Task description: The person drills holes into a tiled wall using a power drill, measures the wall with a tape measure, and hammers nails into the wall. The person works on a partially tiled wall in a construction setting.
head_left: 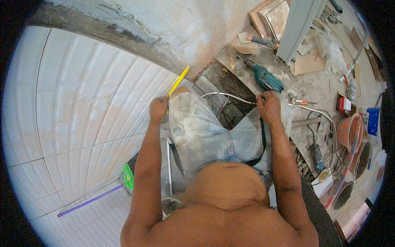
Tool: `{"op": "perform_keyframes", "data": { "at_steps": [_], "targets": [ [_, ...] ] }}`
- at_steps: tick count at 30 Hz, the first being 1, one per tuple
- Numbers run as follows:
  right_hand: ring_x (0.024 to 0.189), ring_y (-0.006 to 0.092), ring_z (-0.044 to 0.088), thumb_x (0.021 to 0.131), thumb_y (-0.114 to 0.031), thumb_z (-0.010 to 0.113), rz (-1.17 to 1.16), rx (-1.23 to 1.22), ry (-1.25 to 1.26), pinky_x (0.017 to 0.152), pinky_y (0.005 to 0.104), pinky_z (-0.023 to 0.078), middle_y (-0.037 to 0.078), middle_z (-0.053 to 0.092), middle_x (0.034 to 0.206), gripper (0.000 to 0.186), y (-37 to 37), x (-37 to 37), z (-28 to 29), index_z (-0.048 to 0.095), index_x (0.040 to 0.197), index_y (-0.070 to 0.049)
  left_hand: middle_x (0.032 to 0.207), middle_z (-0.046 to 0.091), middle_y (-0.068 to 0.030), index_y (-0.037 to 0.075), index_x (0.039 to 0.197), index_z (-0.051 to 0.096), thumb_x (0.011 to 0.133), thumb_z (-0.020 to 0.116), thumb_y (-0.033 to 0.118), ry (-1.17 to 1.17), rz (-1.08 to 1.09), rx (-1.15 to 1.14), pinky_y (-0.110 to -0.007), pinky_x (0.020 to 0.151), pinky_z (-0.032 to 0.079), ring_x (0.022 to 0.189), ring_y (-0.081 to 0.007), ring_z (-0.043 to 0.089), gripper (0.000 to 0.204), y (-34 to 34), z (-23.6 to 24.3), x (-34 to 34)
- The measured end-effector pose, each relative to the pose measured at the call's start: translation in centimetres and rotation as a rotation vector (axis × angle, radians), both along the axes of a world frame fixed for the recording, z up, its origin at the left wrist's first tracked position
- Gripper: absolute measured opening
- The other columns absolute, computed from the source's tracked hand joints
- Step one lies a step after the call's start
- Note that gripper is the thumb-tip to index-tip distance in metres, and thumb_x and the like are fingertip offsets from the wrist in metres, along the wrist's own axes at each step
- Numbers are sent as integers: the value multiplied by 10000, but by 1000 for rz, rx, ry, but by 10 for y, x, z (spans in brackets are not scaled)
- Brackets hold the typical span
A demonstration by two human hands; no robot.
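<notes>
My left hand (pixel 159 108) is closed round a tape measure, its yellow blade (pixel 179 80) extended up along the white tiled wall (pixel 74 107). My right hand (pixel 267 105) has curled fingers at my right knee, beside a white cable (pixel 234 97); what it grips, if anything, is hidden. Just beyond it a teal power drill (pixel 266 77) lies on the dusty floor. Between my jeans-clad legs is a dark opening (pixel 225 83) with rubble and grey slabs. An orange-handled tool (pixel 299 101) lies right of my right hand.
A grey upright frame (pixel 300 29) and stacked tiles (pixel 271 18) stand ahead. At right are an angle grinder (pixel 317 154), an orange bucket (pixel 347 131), a blue container (pixel 372 122), cables and trowels. A green broom (pixel 128 176) with a purple handle lies lower left.
</notes>
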State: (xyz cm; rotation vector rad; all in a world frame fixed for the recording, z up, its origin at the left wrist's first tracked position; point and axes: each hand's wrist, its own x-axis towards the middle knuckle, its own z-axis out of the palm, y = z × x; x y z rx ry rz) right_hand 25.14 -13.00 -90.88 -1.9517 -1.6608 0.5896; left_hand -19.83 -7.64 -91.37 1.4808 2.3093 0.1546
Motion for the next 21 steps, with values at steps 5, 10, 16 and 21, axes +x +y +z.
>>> {"op": "perform_keyframes", "data": {
  "at_steps": [5, 10, 16, 21],
  "targets": [
    [882, 402, 606, 891, -260, 640, 10, -8, -7, 789, 516, 469, 200, 622, 919, 245, 0, 0, -2, 663, 869, -18, 773, 672, -271, -36, 777, 694, 916, 543, 522, -2, -21, 29, -496, 742, 492, 783, -424, 671, 594, 0, 1, 0],
    [894, 396, 605, 889, -265, 641, -8, -13, -30, 794, 515, 465, 193, 624, 923, 243, 0, 0, -5, 665, 890, -23, 740, 667, -259, -35, 767, 692, 929, 536, 518, -15, -57, 71, -500, 743, 491, 767, -422, 670, 597, -2, 2, 2],
    [872, 395, 606, 883, -258, 649, -2, -16, 5, 790, 507, 467, 188, 624, 906, 232, 0, 1, -2, 654, 873, -26, 716, 662, -260, -31, 769, 694, 937, 525, 515, 42, -89, 95, -505, 742, 492, 758, -430, 670, 596, -1, -3, 1],
    [869, 394, 612, 881, -252, 650, -6, -13, -2, 793, 505, 469, 188, 630, 904, 227, 1, 1, 0, 652, 868, -25, 754, 662, -283, -35, 785, 697, 935, 525, 521, -23, -51, 37, -506, 752, 492, 794, -447, 667, 601, 0, -6, -3]
  ]
}}
